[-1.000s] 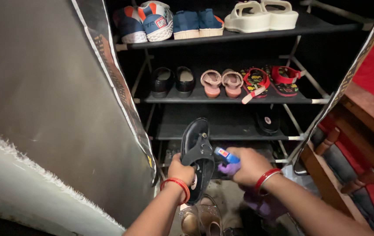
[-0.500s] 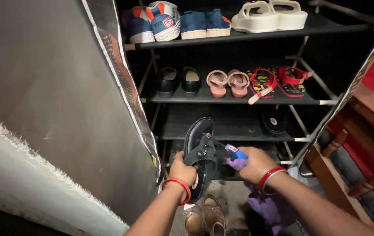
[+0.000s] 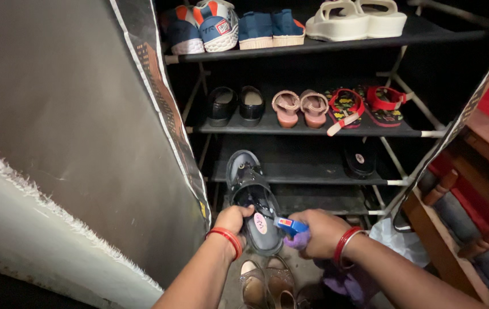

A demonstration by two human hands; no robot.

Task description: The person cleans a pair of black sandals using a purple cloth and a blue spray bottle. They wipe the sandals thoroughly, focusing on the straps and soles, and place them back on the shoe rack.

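My left hand (image 3: 232,221) grips the heel end of a black strapped sandal (image 3: 250,194), held upright in front of the lower shelves of a shoe rack (image 3: 313,129). My right hand (image 3: 320,230) is closed on a small blue tube (image 3: 290,225) and a purple cloth (image 3: 299,240), the tube's tip resting against the sandal's insole near a pink oval label. Both wrists wear red bangles.
The rack's top shelf holds blue-orange sneakers (image 3: 201,27), blue slip-ons (image 3: 272,28) and white sandals (image 3: 356,18). The middle shelf carries black shoes (image 3: 230,105), pink sandals (image 3: 299,107) and red flip-flops (image 3: 364,106). Brown shoes (image 3: 267,285) lie on the floor below. The fabric cover (image 3: 73,126) hangs left.
The view has shifted slightly down and left. Both hands and the sandal have stayed together, with the tube still pressed to the insole.
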